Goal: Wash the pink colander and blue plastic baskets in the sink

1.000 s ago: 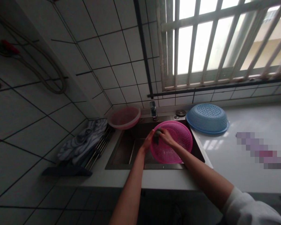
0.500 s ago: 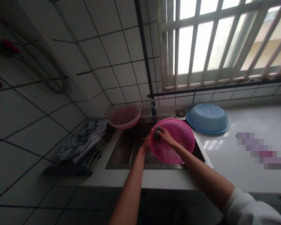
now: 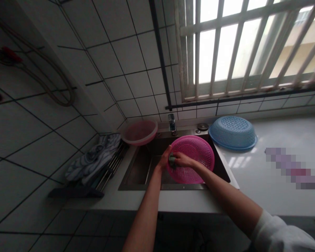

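- Left hand (image 3: 164,160): clamped on the left rim of the pink colander (image 3: 202,152).
- Right hand (image 3: 183,160): closed around a grey-green cloth (image 3: 172,159), held at the colander's inner left side.
- Pink colander: located over the right half of the sink (image 3: 138,171), between front and back edges; contact with the sink floor cannot be determined.
- Blue basket (image 3: 232,133): inverted on the countertop (image 3: 254,189), beside the sink's back right corner.

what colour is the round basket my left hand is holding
The basket is bright pink, seen best in the head view.
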A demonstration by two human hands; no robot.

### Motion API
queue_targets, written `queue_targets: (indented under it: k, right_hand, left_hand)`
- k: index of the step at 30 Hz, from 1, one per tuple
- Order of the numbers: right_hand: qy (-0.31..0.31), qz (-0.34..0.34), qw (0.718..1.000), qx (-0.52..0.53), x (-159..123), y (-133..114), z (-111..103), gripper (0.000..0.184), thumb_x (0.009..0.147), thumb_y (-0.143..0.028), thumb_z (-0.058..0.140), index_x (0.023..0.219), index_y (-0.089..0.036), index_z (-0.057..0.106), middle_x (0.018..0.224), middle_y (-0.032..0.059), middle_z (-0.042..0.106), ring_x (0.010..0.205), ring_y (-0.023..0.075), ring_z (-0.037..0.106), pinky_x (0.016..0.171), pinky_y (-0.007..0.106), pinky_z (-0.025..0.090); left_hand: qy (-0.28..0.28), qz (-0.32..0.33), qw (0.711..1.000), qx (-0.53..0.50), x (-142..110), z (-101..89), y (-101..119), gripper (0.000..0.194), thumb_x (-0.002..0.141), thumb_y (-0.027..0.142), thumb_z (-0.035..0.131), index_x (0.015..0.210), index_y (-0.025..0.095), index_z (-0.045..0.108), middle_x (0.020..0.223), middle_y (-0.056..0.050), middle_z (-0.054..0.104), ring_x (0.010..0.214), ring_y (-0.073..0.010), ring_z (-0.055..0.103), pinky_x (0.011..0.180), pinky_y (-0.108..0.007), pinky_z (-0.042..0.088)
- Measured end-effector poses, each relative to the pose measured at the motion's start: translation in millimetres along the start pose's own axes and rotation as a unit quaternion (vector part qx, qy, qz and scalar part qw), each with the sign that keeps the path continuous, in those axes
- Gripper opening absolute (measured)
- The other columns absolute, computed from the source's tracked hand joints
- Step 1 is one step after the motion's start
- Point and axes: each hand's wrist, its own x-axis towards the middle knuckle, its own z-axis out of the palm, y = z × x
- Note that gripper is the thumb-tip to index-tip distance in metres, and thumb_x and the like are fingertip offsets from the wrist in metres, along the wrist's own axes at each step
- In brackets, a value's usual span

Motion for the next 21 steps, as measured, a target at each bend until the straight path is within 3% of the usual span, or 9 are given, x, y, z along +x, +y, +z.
queue_targets:
  k: [1, 5, 6, 10, 12, 14, 17, 19, 21]
  right_hand:
    - [0.027, -0.005, 1.000, -0.011, 0.2, 0.3, -0.5, 0.017, 0.076, -0.017, 0.056, 0.088, -0.018, 0.067, 0.082, 0.0035, 0.069, 0.070, 0.0162, 0.056, 0.066, 0.026, 0.047]
    - [0.277, -0.003, 0.959, -0.056, 2.7, 0.8, -12.3, 0.015, 0.077, -0.022, 0.053, 0.087, -0.019, 0.064, 0.089, 0.0051, 0.068, 0.079, 0.0189, 0.057, 0.074, 0.029, 0.048]
    - [0.292, 0.003, 0.955, -0.052, 3.0, 0.8, -13.5, 0.016, 0.078, -0.023, 0.052, 0.088, -0.019, 0.063, 0.090, 0.0050, 0.068, 0.079, 0.0190, 0.056, 0.074, 0.029, 0.048]
    - [0.073, 0.007, 0.997, 0.006, 1.1, 0.8, -3.9, 0.018, 0.076, -0.020, 0.054, 0.089, -0.018, 0.066, 0.083, 0.0026, 0.068, 0.070, 0.0166, 0.056, 0.066, 0.026, 0.046]
    - [-0.005, 0.001, 1.000, 0.008, -0.3, 1.0, -1.4, 0.017, 0.074, -0.017, 0.056, 0.087, -0.018, 0.067, 0.082, 0.0026, 0.068, 0.069, 0.0161, 0.057, 0.065, 0.026, 0.046]
    - [0.058, 0.000, 0.998, -0.019, -0.4, 0.9, -6.1, 0.016, 0.075, -0.017, 0.056, 0.087, -0.017, 0.067, 0.086, 0.0038, 0.070, 0.073, 0.0171, 0.059, 0.070, 0.027, 0.048]
    - [0.236, 0.009, 0.971, -0.034, 0.8, -0.3, -15.5, 0.014, 0.079, -0.020, 0.054, 0.089, -0.018, 0.065, 0.092, 0.0052, 0.069, 0.081, 0.0184, 0.059, 0.076, 0.029, 0.050]
    - [0.216, 0.015, 0.976, 0.007, 1.1, -1.2, -12.9, 0.015, 0.081, -0.023, 0.054, 0.092, -0.019, 0.064, 0.090, 0.0042, 0.068, 0.077, 0.0175, 0.058, 0.072, 0.028, 0.049]
    - [0.086, 0.021, 0.994, 0.062, 0.4, -1.4, -3.8, 0.017, 0.080, -0.025, 0.056, 0.093, -0.019, 0.066, 0.085, 0.0029, 0.068, 0.070, 0.0162, 0.057, 0.066, 0.027, 0.048]
  left_hand:
    - [0.002, 0.006, 1.000, 0.014, 0.3, 0.5, 0.0, 0.058, 0.077, 0.065, 0.080, 0.107, 0.015, 0.079, 0.110, -0.010, 0.078, 0.124, -0.0293, 0.062, 0.114, -0.040, 0.040]
    - [-0.033, 0.016, 0.999, 0.018, 1.1, 7.6, -1.2, 0.067, 0.076, 0.073, 0.076, 0.112, 0.016, 0.078, 0.113, -0.010, 0.078, 0.124, -0.0299, 0.062, 0.114, -0.042, 0.040]
    - [-0.044, 0.010, 0.999, 0.005, 1.3, 8.5, -1.6, 0.068, 0.077, 0.074, 0.075, 0.112, 0.017, 0.078, 0.113, -0.010, 0.078, 0.124, -0.0298, 0.062, 0.114, -0.042, 0.041]
    - [-0.025, -0.014, 1.000, 0.002, 1.8, 4.3, -1.5, 0.066, 0.076, 0.075, 0.074, 0.104, 0.015, 0.079, 0.108, -0.010, 0.078, 0.120, -0.0292, 0.064, 0.111, -0.041, 0.044]
    - [-0.002, -0.003, 1.000, 0.029, 1.5, 2.4, -0.6, 0.062, 0.077, 0.071, 0.076, 0.102, 0.015, 0.079, 0.106, -0.009, 0.078, 0.119, -0.0288, 0.064, 0.110, -0.040, 0.044]
    - [-0.002, 0.014, 0.999, 0.042, 0.9, 4.1, 0.2, 0.060, 0.077, 0.068, 0.078, 0.104, 0.015, 0.079, 0.107, -0.009, 0.078, 0.120, -0.0290, 0.063, 0.110, -0.040, 0.043]
    - [-0.027, 0.024, 0.999, 0.015, 0.5, 8.7, 0.5, 0.062, 0.078, 0.068, 0.077, 0.109, 0.015, 0.079, 0.109, -0.010, 0.078, 0.122, -0.0300, 0.062, 0.112, -0.041, 0.042]
    - [-0.033, 0.017, 0.999, -0.004, 1.2, 8.4, 0.0, 0.063, 0.079, 0.070, 0.076, 0.111, 0.015, 0.078, 0.109, -0.011, 0.078, 0.123, -0.0304, 0.063, 0.112, -0.042, 0.042]
    - [-0.019, 0.004, 1.000, 0.002, 2.6, 4.7, -0.7, 0.064, 0.079, 0.071, 0.075, 0.110, 0.015, 0.079, 0.108, -0.011, 0.078, 0.122, -0.0306, 0.064, 0.112, -0.042, 0.043]
